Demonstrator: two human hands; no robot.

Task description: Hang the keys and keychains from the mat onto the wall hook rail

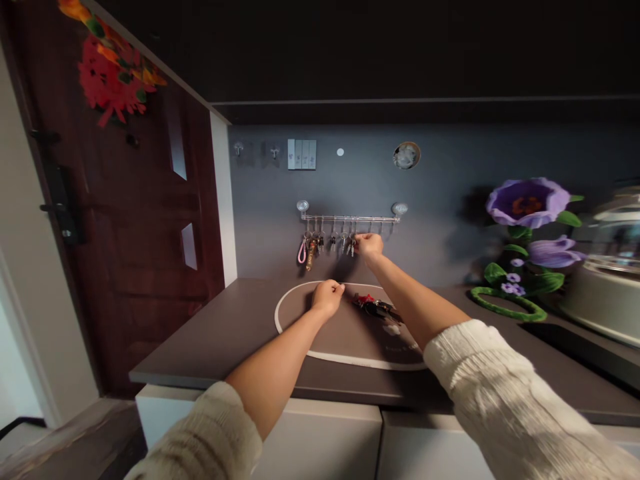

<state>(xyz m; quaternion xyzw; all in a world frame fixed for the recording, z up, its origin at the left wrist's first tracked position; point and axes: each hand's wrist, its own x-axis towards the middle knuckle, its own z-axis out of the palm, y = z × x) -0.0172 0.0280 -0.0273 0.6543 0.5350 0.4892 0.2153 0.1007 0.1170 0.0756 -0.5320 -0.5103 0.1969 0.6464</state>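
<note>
On the wall hangs a clear hook rail with several bunches of keys on its hooks, among them a pink loop strap and a brown, patterned key fob. My right hand is raised to the rail's right half, its fingers pinched on a bunch of keys with a bit of red at the fingertips. Low over the oval brown mat, my left hand is closed; whatever it holds is hidden. A dark pile of keys with red parts lies on the mat.
The mat rests on a dark counter above white cabinets. Purple knitted flowers and a pale, clear-topped appliance stand at right. A dark overhead cabinet juts out above. At left is a dark red door.
</note>
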